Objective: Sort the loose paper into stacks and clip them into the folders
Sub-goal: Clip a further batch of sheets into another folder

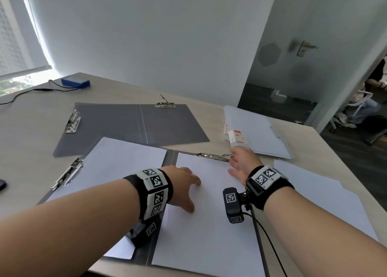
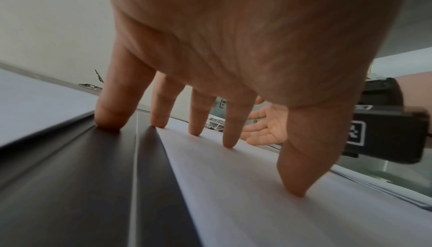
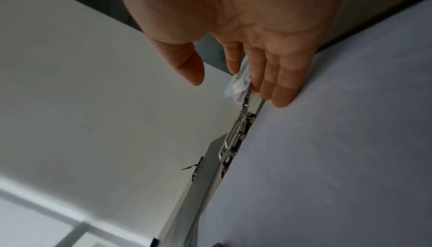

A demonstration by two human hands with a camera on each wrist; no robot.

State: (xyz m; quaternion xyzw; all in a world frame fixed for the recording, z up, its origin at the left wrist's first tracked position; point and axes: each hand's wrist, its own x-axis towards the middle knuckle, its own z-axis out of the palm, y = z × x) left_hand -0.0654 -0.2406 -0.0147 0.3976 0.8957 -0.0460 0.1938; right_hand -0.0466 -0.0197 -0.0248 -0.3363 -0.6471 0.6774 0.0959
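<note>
A grey folder point(image 1: 172, 157) lies open in front of me with a white paper stack point(image 1: 207, 224) on its right half and another stack point(image 1: 117, 161) under the side clip point(image 1: 68, 175) on its left half. My left hand point(image 1: 184, 184) presses spread, straight fingertips point(image 2: 230, 140) onto the right stack near the spine. My right hand point(image 1: 243, 163) is open, its straight fingers point(image 3: 282, 92) touching the lever end of the top metal clip point(image 1: 213, 156) at the stack's far edge. A second grey folder point(image 1: 117, 123) lies open and bare behind.
Loose white sheets point(image 1: 335, 203) lie at my right on the wooden table point(image 1: 31, 130). A closed pale folder with red-labelled items point(image 1: 257, 134) sits at the back right. A blue box point(image 1: 75, 82) with a black cable is at the far left. A glass door stands at the right.
</note>
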